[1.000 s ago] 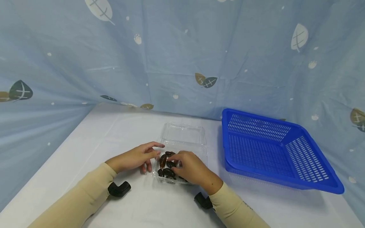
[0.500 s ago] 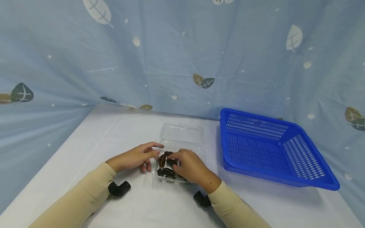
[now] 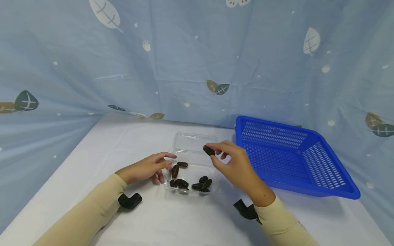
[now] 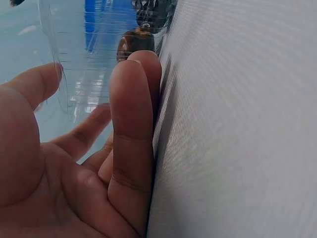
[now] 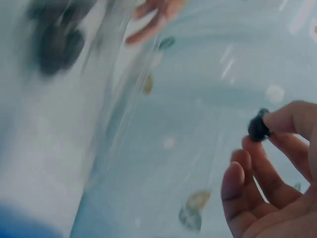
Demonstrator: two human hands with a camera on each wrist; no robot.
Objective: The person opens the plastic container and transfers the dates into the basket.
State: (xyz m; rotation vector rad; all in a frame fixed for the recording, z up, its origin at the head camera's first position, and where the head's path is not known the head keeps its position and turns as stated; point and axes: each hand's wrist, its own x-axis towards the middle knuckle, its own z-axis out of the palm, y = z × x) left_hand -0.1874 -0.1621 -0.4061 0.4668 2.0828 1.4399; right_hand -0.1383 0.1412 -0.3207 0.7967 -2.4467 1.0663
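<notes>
My right hand (image 3: 237, 167) pinches one dark brown date (image 3: 209, 150) between thumb and fingers, raised above the right part of a clear plastic box (image 3: 194, 172). In the right wrist view that date (image 5: 258, 128) shows between the thumb and fingertips. Several more dates lie in the box, some along its left side, such as a reddish-brown date (image 3: 175, 171), and others in a cluster (image 3: 201, 184) near the front right. At the box's left wall, my left hand (image 3: 149, 168) touches the plastic with extended fingers; the left wrist view shows its fingers (image 4: 131, 104) beside the wall.
The box's clear lid (image 3: 197, 141) lies folded back behind it. A blue perforated basket (image 3: 271, 164) stands to the right on the white table (image 3: 172, 222). Patterned blue cloth (image 3: 184, 61) hangs behind the table. Black bent pieces (image 3: 130, 201) sit by both wrists.
My right hand has lifted a date out of the box, moving up and to the right, so the front-right cluster now shows. The left hand has stayed at the box's left side.
</notes>
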